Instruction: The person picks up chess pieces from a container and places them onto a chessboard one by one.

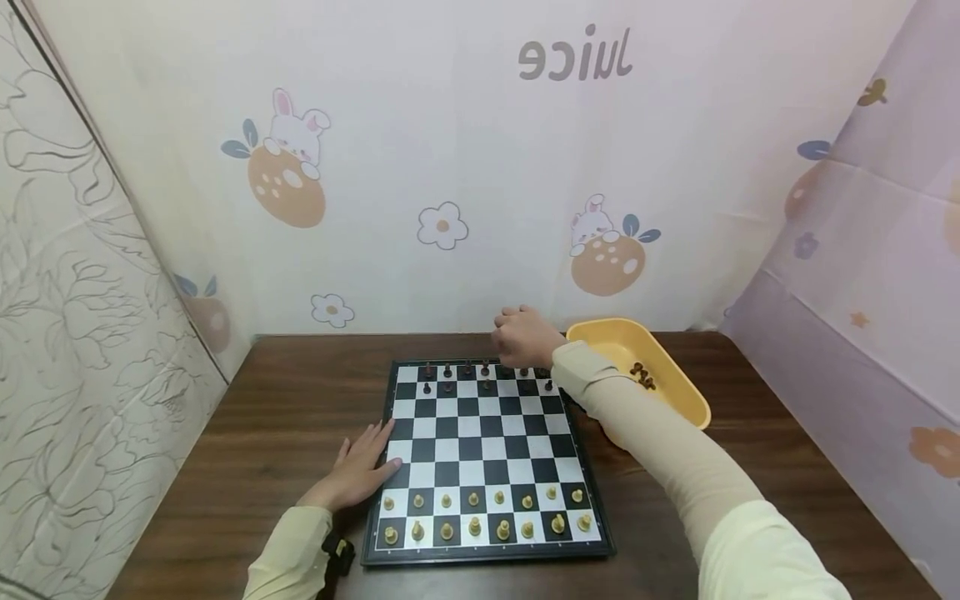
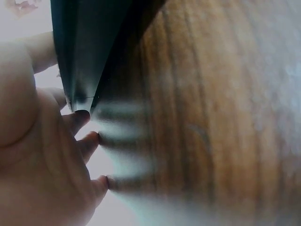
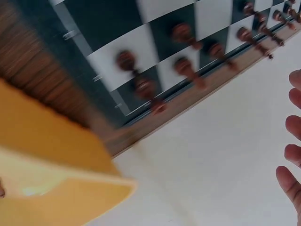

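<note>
A black-and-white chessboard lies on the table. My left hand rests at its left edge, fingers extended, thumb over the edge squares; in the left wrist view the fingertips reach down beside the dark side of the board. Above the far edge is my right hand, fingers loosely bent. Only its fingertips show at the right of the right wrist view, with no piece visible at them. Dark brown chess pieces stand along the far rows, partly hidden by the right hand and sleeve in the head view.
Gold chess pieces stand in two rows at the near side. A yellow tray to the right of the board holds several dark pieces, and my right forearm crosses in front of it. A printed curtain hangs behind the wooden table.
</note>
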`<state>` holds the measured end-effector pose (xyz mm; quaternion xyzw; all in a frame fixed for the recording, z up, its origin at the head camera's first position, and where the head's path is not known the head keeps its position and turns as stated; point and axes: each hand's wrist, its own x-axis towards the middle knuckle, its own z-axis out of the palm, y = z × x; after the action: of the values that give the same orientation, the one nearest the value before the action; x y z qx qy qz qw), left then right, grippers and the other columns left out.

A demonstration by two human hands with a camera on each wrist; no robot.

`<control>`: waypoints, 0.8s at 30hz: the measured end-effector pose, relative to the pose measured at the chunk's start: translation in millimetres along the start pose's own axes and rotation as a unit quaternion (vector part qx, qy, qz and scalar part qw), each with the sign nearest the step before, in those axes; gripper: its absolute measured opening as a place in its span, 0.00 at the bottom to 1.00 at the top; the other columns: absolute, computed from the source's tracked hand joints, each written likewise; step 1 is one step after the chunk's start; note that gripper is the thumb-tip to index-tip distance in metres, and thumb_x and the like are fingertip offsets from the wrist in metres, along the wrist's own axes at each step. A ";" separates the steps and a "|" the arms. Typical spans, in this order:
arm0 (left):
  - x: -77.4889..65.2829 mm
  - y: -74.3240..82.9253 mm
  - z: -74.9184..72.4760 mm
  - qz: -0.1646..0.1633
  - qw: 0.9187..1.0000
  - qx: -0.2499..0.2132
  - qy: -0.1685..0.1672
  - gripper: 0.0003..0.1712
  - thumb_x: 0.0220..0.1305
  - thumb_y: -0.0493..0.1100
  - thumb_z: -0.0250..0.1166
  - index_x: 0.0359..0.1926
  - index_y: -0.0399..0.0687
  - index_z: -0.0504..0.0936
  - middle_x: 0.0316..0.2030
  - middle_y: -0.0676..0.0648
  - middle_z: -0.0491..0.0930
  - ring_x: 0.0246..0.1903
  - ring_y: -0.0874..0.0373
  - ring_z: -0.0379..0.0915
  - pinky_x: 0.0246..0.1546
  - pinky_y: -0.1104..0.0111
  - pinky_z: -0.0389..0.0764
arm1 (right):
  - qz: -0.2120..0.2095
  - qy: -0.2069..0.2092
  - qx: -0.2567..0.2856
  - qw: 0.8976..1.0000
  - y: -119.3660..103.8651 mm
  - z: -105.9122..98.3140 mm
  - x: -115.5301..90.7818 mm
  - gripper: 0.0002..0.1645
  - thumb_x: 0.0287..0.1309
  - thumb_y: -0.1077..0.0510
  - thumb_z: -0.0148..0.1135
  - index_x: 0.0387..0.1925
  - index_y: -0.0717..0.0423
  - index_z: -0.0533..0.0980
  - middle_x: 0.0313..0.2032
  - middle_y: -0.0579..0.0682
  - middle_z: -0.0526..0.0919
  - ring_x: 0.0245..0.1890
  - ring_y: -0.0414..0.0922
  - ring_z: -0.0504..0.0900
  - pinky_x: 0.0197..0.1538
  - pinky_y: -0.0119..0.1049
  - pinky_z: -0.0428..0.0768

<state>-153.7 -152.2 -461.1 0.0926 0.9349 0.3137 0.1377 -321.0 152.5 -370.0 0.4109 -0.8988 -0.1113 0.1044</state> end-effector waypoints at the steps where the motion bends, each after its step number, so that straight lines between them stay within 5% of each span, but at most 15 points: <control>1: 0.1 -0.6 0.2 0.000 1.000 0.000 0.000 0.40 0.68 0.54 0.55 0.74 0.44 0.52 0.71 0.35 0.50 0.71 0.38 0.38 0.66 0.41 0.32 | 0.005 -0.003 -0.003 1.000 2.5 0.4 -3.7 0.04 0.46 0.53 0.65 0.26 0.47 0.83 0.26 0.41 0.75 0.30 0.42 0.70 0.33 0.35 0.70; 24: 3.0 -2.2 -1.7 0.005 1.000 0.006 -0.013 0.42 0.69 0.56 0.54 0.74 0.44 0.49 0.72 0.34 0.48 0.71 0.38 0.36 0.65 0.41 0.29 | 0.071 -0.017 0.030 0.997 57.8 -0.3 -87.5 0.06 0.45 0.53 0.67 0.23 0.51 0.82 0.24 0.45 0.75 0.31 0.47 0.72 0.32 0.42 0.70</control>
<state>-157.3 -154.1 -461.8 0.1021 0.9343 0.3079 0.1477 -306.2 256.0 -361.6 0.3467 -0.9304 -0.0835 0.0842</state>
